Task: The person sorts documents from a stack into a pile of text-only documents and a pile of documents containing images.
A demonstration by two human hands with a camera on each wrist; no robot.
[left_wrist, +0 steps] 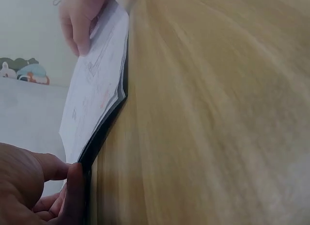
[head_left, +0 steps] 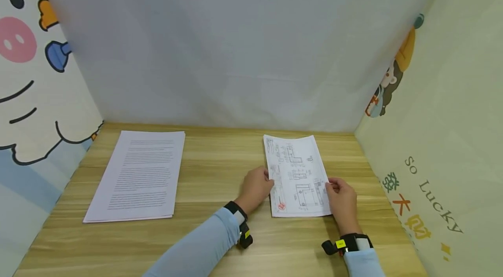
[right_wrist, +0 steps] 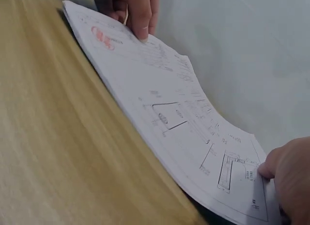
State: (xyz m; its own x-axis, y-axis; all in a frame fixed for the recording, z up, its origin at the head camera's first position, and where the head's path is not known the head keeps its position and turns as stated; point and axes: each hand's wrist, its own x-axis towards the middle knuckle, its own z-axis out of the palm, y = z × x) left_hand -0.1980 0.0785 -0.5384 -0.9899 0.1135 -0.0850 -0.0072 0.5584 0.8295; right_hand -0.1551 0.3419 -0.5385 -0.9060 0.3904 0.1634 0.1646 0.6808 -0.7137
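Observation:
A small stack of paper sheets [head_left: 302, 170] with technical drawings and a red stamp lies on the right half of the table. My left hand [head_left: 255, 189] pinches the stack's left edge between thumb and fingers. At the opposite edge, my right hand [head_left: 343, 203] grips the sheets, thumb on top. In the left wrist view the stack [left_wrist: 99, 82] shows several layers, with a dark edge beneath the white sheets. Seen from the right wrist, the top drawing sheet [right_wrist: 140, 89] bows slightly between both hands, close over the table.
On the left of the wood-grain table [head_left: 220, 150] lies a larger pile of printed text pages [head_left: 147, 174]. A plain grey-white cloth [head_left: 220, 50] hangs behind the table. Patterned panels rise on the left [head_left: 31, 172] and right [head_left: 440, 137].

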